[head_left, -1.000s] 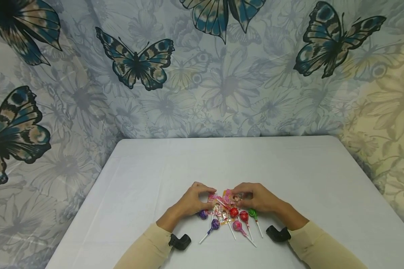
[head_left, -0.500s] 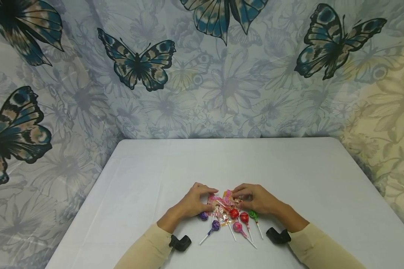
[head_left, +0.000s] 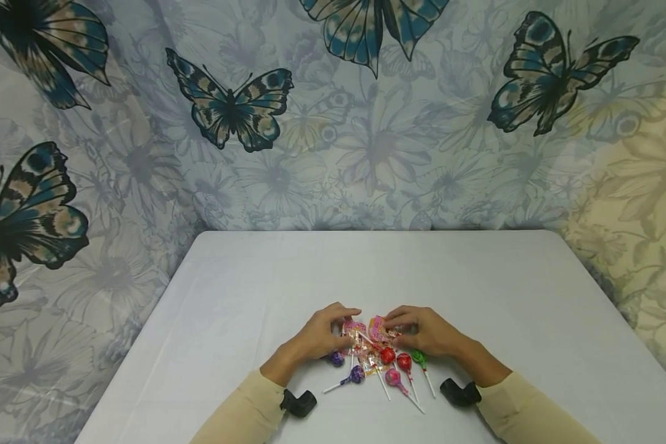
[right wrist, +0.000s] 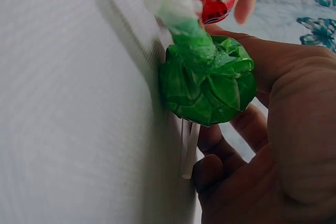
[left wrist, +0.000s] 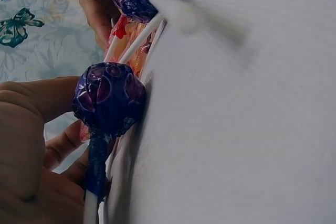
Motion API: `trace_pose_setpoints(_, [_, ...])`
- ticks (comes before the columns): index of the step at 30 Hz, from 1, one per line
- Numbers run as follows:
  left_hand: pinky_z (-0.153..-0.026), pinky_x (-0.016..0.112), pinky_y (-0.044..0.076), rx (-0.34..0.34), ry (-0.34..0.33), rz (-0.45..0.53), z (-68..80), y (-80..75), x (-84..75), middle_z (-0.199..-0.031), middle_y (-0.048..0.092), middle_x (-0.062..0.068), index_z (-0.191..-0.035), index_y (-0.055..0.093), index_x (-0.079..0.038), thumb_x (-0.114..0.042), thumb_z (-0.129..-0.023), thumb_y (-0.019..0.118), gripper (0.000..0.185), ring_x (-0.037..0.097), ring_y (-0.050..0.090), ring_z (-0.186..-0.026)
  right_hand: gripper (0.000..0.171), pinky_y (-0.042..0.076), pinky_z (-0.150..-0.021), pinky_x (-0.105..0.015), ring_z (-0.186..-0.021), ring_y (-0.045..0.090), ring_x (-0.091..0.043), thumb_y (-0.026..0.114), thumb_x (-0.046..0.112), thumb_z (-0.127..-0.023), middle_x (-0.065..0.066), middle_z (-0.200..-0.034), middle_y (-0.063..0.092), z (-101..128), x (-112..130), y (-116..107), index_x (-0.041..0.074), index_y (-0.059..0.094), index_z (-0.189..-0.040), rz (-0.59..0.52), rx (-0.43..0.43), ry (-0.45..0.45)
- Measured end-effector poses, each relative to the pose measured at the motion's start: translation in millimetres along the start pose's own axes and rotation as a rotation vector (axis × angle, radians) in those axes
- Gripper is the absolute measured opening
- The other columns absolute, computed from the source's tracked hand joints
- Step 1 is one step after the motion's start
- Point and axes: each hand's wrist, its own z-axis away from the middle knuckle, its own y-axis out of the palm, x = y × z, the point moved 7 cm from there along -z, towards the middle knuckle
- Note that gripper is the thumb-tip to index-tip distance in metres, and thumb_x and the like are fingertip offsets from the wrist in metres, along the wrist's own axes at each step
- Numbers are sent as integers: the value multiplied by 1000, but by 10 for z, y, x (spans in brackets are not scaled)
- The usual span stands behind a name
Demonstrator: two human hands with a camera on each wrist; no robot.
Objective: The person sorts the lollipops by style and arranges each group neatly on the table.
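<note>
- The left hand (head_left: 319,336) curves loosely at the left side of the lollipop heap, thumb and forefinger parted with a clear gap; I see it grip nothing.
- Opposite it, the right hand (head_left: 435,333) mirrors the pose, thumb apart from its bent fingers, the fingertips at the pink wrappers (head_left: 378,328); it looks loose too, with nothing pinched that I can see.
- Between the hands, on the near half of the white table (head_left: 244,283), lie the lollipops, sticks pointing various ways.
- One purple lollipop (head_left: 337,358) sits by the left thumb; a second purple lollipop (head_left: 357,374) lies nearer the person, its stick toward the left.
- Two red lollipops (head_left: 404,362) rest on the right of the heap, a pink lollipop (head_left: 393,377) nearer the person.
- The green lollipop (head_left: 419,357) lies just beside the right hand.
- Butterflies (head_left: 230,110) decorate the wall behind.
</note>
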Motion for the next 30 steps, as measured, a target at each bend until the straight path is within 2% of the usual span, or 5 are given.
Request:
trace_pose_setpoints(8, [-66,24,48,21,-79,85,-15,15,34,-104,56,-2,-131,60,-6,-1,-80,75,53,8,53,-68,32,46,-92,-48,-112,56,-23,74,29,-86,4,-119,62,1,-4,-1,15,73,-115,16,-2,1])
trace_pose_setpoints(12, [-63,23,47,12,-107,131,-10,0,41,-107,55,-1,-131,60,-5,2,-81,72,52,7,50,-61,32,46,-92,-48,-112,56,-23,74,29,-86,3,-119,62,2,-2,-1,15,73,-115,19,-5,-8])
trace_pose_setpoints(20, [-58,22,44,-57,-132,190,-6,-54,110,-109,56,0,-129,61,-7,4,-80,72,51,8,48,-62,31,46,-92,-48,-112,56,-23,74,28,-87,3,-118,62,6,9,-4,15,73,-115,11,-7,-14])
trace_pose_setpoints(24, [-56,23,43,-72,-133,177,-21,-83,130,-109,57,2,-129,61,-6,6,-80,71,51,8,47,-64,31,45,-93,-50,-113,56,-24,74,28,-87,2,-119,62,11,5,1,15,73,-115,5,-5,-7])
trace_pose_setpoints(30, [-51,21,40,-97,-176,185,-66,-161,191,-110,56,3,-131,59,-5,8,-81,68,52,7,44,-60,31,45,-93,-50,-113,56,-24,74,29,-87,3,-119,62,9,-1,3,16,73,-115,1,0,0])
